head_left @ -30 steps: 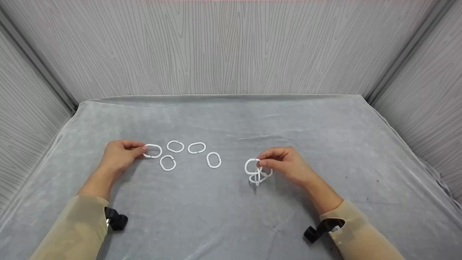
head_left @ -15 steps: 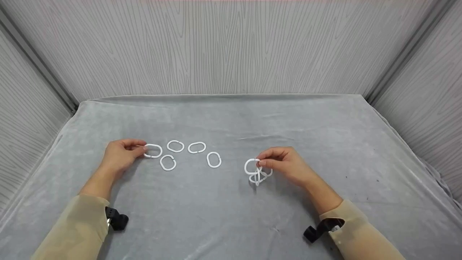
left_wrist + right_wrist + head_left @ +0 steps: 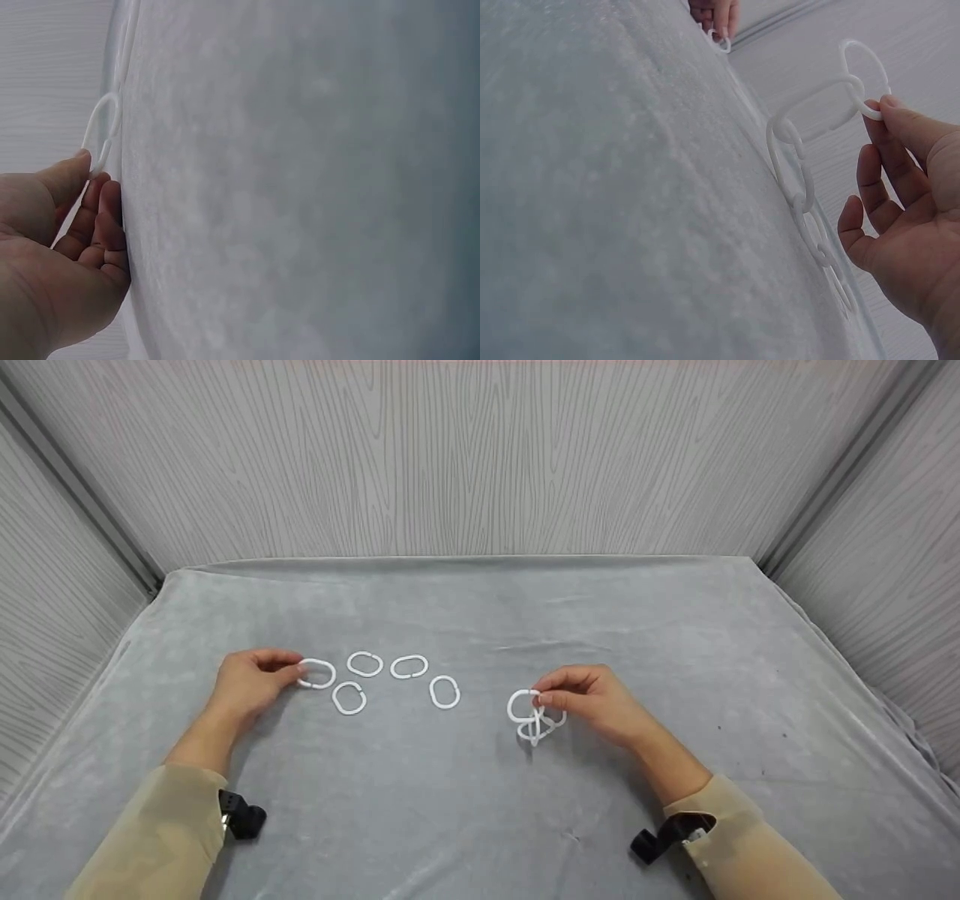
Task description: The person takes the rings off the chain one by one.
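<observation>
Near the left of the cloth, my left hand (image 3: 247, 682) pinches a white oval plastic ring (image 3: 334, 673) between thumb and fingertips. The left wrist view shows that ring (image 3: 90, 124) tilted up, with a small split in its side. My right hand (image 3: 592, 705) is right of centre and pinches the end link of a white plastic chain (image 3: 510, 706). In the right wrist view the chain (image 3: 771, 154) hangs from thumb and forefinger of the right hand (image 3: 911, 225). Several linked rings trail down to the cloth.
Loose white rings lie flat between the hands: an upper-left ring (image 3: 352, 656), a lower-left ring (image 3: 335, 703), a middle ring (image 3: 425, 664) and a right ring (image 3: 433, 694). A wrinkled grey cloth (image 3: 465, 795) covers the table. Wood-patterned panels (image 3: 480, 457) enclose it.
</observation>
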`<state>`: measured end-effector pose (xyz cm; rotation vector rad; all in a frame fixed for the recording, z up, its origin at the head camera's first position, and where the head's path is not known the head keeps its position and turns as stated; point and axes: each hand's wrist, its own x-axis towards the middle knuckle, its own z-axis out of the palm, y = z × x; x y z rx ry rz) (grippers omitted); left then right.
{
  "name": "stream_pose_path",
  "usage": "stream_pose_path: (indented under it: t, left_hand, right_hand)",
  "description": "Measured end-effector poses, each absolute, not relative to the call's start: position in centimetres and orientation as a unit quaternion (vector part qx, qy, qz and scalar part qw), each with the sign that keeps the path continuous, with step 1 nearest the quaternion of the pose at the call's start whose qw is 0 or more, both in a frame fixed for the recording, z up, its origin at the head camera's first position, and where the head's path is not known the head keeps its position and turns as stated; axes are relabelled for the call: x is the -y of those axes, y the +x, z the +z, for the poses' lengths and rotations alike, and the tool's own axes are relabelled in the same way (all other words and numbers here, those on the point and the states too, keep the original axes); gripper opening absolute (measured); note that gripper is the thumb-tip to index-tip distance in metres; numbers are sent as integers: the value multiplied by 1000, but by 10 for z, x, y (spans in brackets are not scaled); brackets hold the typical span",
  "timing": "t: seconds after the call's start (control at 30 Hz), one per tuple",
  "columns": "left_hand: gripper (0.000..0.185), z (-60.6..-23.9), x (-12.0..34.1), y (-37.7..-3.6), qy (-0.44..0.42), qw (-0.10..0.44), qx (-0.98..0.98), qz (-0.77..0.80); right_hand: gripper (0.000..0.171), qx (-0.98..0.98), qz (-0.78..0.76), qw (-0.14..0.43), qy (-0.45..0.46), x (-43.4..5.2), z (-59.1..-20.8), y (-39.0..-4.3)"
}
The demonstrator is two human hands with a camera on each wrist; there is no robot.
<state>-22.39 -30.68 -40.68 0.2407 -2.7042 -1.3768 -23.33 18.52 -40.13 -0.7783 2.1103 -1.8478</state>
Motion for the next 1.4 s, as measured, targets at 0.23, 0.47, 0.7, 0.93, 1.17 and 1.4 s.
stream_pose_path:
  t: [0.23,0.47,0.7,0.93,1.17,1.4]
  left_hand:
    - [32,-402,310,-221,75,68,899,-425]
    - [34,-381,288,-218,84,121,869,-472]
    - [27,-359,234,-216,21,175,819,-547]
    - [19,-350,168,-210,-54,174,771,-610]
    - [17,-351,114,-202,-116,154,738,-647]
    - [17,-357,81,-201,-136,132,715,-673]
  right_hand:
    - [19,-722,-629,106,-268,-185,-402,-234]
    - [18,-720,-634,106,-264,-185,-402,-234]
    - [18,-723,-632,96,-261,-186,-401,-235]
    - [20,-718,-644,80,-253,-186,-399,-235]
    - [23,-704,-671,71,-220,-187,-396,-235]
    - [20,-703,-679,40,-207,-187,-395,-236]
